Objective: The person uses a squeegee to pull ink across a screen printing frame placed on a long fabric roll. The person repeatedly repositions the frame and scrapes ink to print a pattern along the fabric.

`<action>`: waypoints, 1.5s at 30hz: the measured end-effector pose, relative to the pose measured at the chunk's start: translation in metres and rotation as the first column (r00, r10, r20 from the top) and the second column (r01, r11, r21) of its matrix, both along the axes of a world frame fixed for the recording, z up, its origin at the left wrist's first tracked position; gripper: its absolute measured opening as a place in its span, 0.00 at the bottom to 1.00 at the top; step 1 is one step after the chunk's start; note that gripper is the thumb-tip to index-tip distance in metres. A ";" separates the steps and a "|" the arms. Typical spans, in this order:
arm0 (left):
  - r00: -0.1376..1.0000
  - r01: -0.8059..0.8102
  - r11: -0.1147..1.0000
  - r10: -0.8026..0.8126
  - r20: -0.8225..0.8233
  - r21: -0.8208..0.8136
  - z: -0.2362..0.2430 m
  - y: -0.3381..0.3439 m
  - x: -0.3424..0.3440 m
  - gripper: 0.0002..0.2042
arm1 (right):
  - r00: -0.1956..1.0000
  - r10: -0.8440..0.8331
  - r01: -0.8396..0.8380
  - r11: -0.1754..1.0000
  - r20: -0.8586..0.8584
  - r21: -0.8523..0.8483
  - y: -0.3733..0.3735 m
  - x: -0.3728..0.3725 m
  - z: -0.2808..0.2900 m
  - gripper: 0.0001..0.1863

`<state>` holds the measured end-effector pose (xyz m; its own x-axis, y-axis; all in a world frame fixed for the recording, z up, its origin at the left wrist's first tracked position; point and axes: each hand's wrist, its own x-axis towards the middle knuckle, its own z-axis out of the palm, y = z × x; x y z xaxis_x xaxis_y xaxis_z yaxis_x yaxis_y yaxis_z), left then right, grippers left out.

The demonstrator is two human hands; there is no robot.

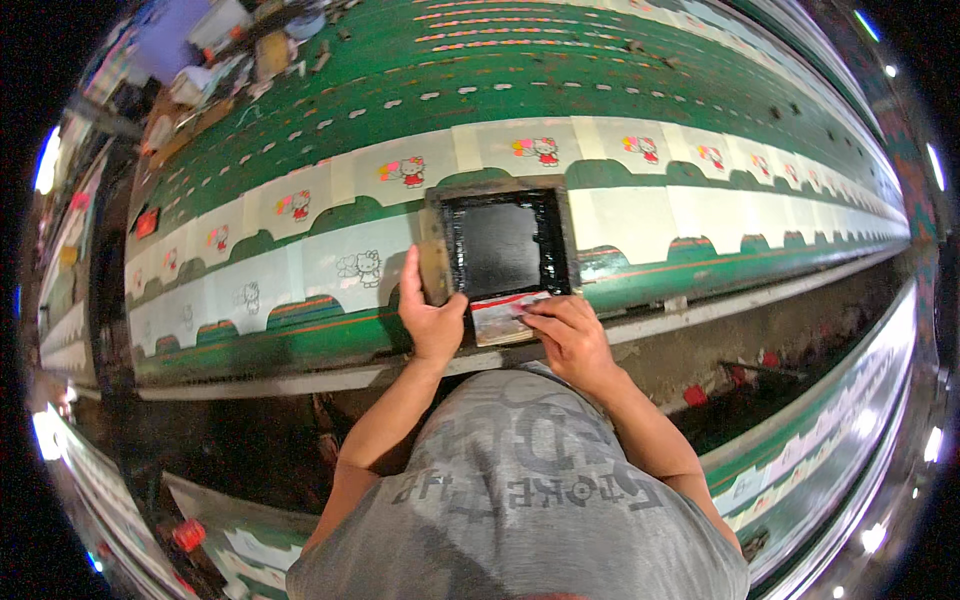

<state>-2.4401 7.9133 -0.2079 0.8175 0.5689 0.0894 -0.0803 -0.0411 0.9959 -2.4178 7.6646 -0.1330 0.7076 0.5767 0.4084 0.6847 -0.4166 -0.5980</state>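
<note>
A square screen-printing frame (pixel 502 187) lies on the near row of white panels (pixel 625 220), black ink (pixel 498 245) inside it. My left hand (pixel 430 320) grips the frame at its left side and lower corner, thumb on the near edge. My right hand (pixel 572 340) has its fingers closed on a flat squeegee (pixel 492 325) with a red-edged strip, at the frame's near edge. To the left, a panel bears a black outline cartoon cat (pixel 365 268); panels farther back show coloured cat prints (pixel 407 170). Whatever is directly under the frame is hidden.
A long green table (pixel 350 90) extends across the view, with a pale rail (pixel 640 325) along its near edge. Clutter (pixel 275 55) sits at the back left. More benches (pixel 820 430) stand behind me at lower left and right, with red objects (pixel 695 395) in the gap below.
</note>
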 end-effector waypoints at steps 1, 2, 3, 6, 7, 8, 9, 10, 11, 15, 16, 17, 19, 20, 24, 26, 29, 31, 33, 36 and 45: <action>1.000 -0.003 1.000 0.003 -0.012 -0.022 0.001 -0.007 0.001 0.48 | 1.000 0.014 -0.014 1.000 -0.007 -0.016 -0.007 0.003 0.003 0.24; 1.000 -0.002 0.999 0.001 -0.015 -0.054 0.002 -0.015 0.004 0.48 | 1.000 0.023 -0.023 0.999 -0.006 -0.041 -0.015 0.007 0.007 0.21; 1.000 -0.008 1.000 0.008 0.010 -0.007 0.002 -0.020 0.006 0.48 | 0.999 0.051 -0.051 0.997 -0.004 -0.051 -0.019 0.011 0.008 0.21; 1.000 -0.010 1.000 0.010 -0.006 -0.028 0.005 -0.025 0.006 0.50 | 0.993 0.117 -0.115 0.989 0.015 -0.092 -0.027 0.020 0.013 0.22; 1.000 -0.015 1.000 0.014 -0.022 -0.015 0.008 -0.026 0.007 0.50 | 0.991 0.133 -0.129 0.986 0.027 -0.109 -0.026 0.022 0.016 0.22; 0.999 -0.013 1.000 0.013 -0.038 -0.004 0.012 -0.027 0.007 0.50 | 0.989 0.143 -0.138 0.982 0.038 -0.127 -0.025 0.022 0.019 0.23; 0.998 -0.010 1.000 0.010 -0.056 0.008 0.014 -0.027 0.008 0.50 | 0.986 0.158 -0.148 0.977 0.057 -0.155 -0.022 0.023 0.022 0.23; 0.997 -0.012 1.000 0.012 -0.071 0.011 0.014 -0.026 0.008 0.50 | 0.982 0.172 -0.156 0.971 0.075 -0.182 -0.018 0.025 0.026 0.24; 0.996 -0.010 1.000 0.011 -0.083 0.008 0.014 -0.027 0.009 0.50 | 0.979 0.182 -0.159 0.963 0.094 -0.216 -0.016 0.027 0.029 0.24; 0.997 -0.023 1.000 0.021 -0.073 -0.022 0.001 -0.026 0.012 0.48 | 0.965 0.261 -0.241 0.888 -0.002 -0.391 -0.016 0.040 0.035 0.24; 0.999 -0.024 1.000 0.023 -0.042 -0.020 -0.007 -0.023 0.012 0.48 | 0.961 0.275 -0.256 0.873 -0.014 -0.415 -0.016 0.051 0.037 0.23; 0.998 -0.012 1.000 0.011 -0.065 -0.010 -0.003 -0.024 0.012 0.47 | 0.958 0.284 -0.266 0.856 -0.028 -0.443 -0.016 0.065 0.039 0.21; 0.998 -0.003 0.999 0.000 -0.062 -0.038 0.000 -0.023 0.010 0.45 | 0.951 0.286 -0.307 0.843 -0.116 -0.441 -0.010 0.093 0.042 0.19; 0.999 -0.004 0.997 0.001 -0.037 -0.082 -0.005 -0.022 0.011 0.44 | 0.954 0.278 -0.299 0.855 -0.113 -0.423 -0.005 0.105 0.042 0.19; 0.999 0.023 0.996 -0.027 -0.044 -0.089 -0.009 -0.011 0.014 0.40 | 0.970 0.240 -0.236 0.885 -0.041 -0.401 0.020 0.152 0.028 0.20; 0.993 0.067 0.992 -0.076 -0.088 -0.108 0.004 -0.006 0.016 0.40 | 0.978 0.206 -0.187 0.908 0.012 -0.376 0.028 0.170 0.018 0.20; 0.989 0.088 0.988 -0.102 -0.108 -0.126 0.007 -0.001 0.015 0.40 | 0.993 0.118 -0.111 0.940 0.001 -0.322 0.039 0.180 0.019 0.22; 0.990 0.087 0.990 -0.098 -0.100 -0.106 0.000 0.001 0.017 0.40 | 0.993 0.120 -0.112 0.924 -0.001 -0.365 0.041 0.171 0.019 0.25; 0.991 0.080 0.995 -0.085 -0.107 -0.051 -0.006 0.002 0.014 0.40 | 0.990 0.143 -0.127 0.911 0.010 -0.392 0.038 0.152 0.015 0.27; 0.987 0.092 0.994 -0.098 -0.126 -0.050 0.005 0.003 0.012 0.40 | 0.983 0.178 -0.142 0.902 0.051 -0.408 0.029 0.115 0.016 0.27; 0.995 0.063 0.992 -0.070 -0.064 -0.107 0.003 -0.007 0.010 0.38 | 0.986 0.168 -0.151 0.902 0.006 -0.404 0.006 0.027 0.024 0.29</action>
